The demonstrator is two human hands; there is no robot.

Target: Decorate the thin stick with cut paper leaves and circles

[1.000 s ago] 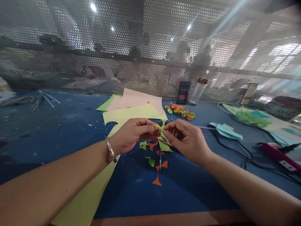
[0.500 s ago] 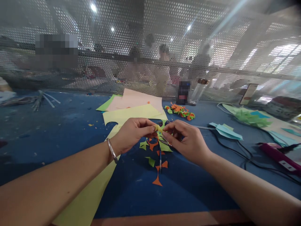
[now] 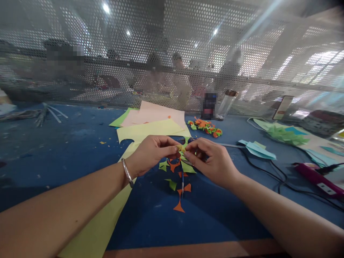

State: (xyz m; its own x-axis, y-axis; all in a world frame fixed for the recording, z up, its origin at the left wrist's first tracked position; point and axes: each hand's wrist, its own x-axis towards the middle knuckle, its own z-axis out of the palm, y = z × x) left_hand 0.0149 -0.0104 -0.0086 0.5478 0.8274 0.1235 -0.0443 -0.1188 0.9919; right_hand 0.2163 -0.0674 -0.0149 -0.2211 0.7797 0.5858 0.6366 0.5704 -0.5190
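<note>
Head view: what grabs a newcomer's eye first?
Probably the left hand and right hand, mid-frame, pinching a small yellow piece between them. Next, the bright orange scrap on the blue table below them, and the orange-and-green cluster beyond the right hand. The magenta power strip stands out at far right.

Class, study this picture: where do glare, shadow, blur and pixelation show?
Head view: bright spots and a pale streak over the perforated screen; head view: shadow on the blue table between the forearms; head view: people behind the screen hazy, left hand and right hand clearer; head view: pixel blocks over the dark item beside the bottle.
</note>
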